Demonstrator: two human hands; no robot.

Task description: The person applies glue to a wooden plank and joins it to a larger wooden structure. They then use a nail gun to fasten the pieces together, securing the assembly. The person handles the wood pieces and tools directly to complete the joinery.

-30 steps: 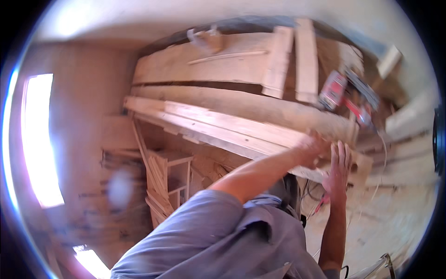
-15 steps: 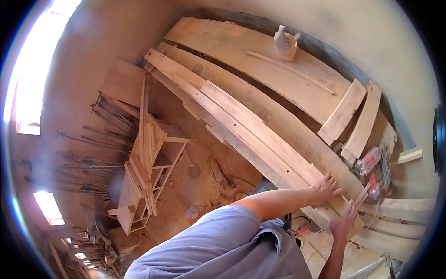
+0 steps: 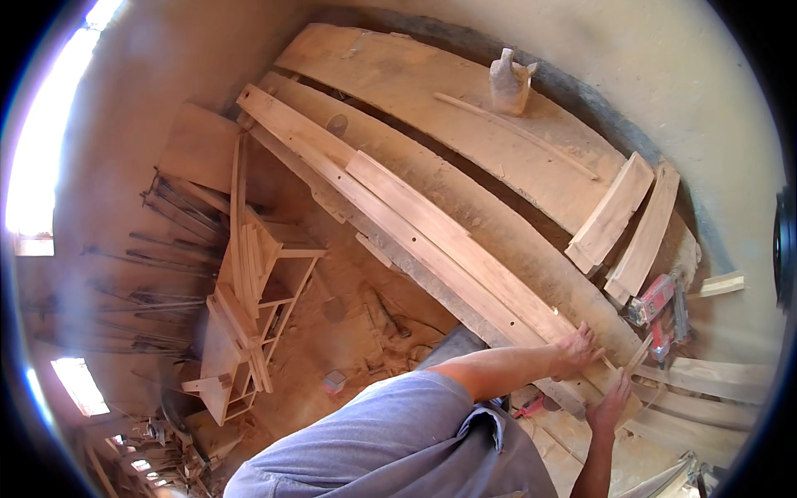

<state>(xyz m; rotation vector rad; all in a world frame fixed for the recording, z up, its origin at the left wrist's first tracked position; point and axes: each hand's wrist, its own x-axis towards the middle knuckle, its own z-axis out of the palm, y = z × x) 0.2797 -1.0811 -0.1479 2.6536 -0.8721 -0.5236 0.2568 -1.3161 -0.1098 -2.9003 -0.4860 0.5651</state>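
A long, pale wooden board with a few dark holes (image 3: pixel 414 239) lies diagonally along the bench. A second, shorter plank (image 3: pixel 415 195) rests along its far side. My left hand (image 3: pixel 576 352) reaches across the boards near their right end, fingers bent over the far edge. Closer to me, my right hand (image 3: pixel 608 403) grips the near right end of the boards, its thumb and fingers wrapped round the wood. A thin pale strip (image 3: pixel 639 353) shows just beyond the hands. The undersides of both palms are hidden.
Behind lies a dusty slab (image 3: pixel 382 62) bearing a jug-like container (image 3: pixel 510 83) and a thin stick (image 3: pixel 515 135). Two short boards (image 3: pixel 612 212) lean at the right, near a red nail gun (image 3: pixel 656 303). A wooden frame (image 3: pixel 274 307) and metal clamps (image 3: pixel 170 257) stand left.
The view has shifted slightly, so the bench sits a little further left. Both hands remain at the right end of the boards, with hardly any change in grip.
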